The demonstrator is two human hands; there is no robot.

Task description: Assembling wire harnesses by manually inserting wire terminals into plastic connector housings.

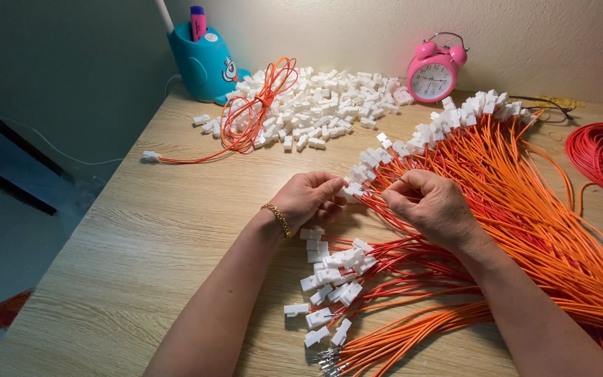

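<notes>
Two hands at frame centre: left hand pinched shut on one white connector, right hand pinching one orange wire; one pink alarm clock upper right

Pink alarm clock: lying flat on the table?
No, the pink alarm clock stands upright against the wall at the back of the wooden table, beside the loose white connectors.

You're looking at a wooden worktop: white connectors piling at the far edge beside a pink alarm clock and teal holder; orange wires fanning across the right side.
</notes>
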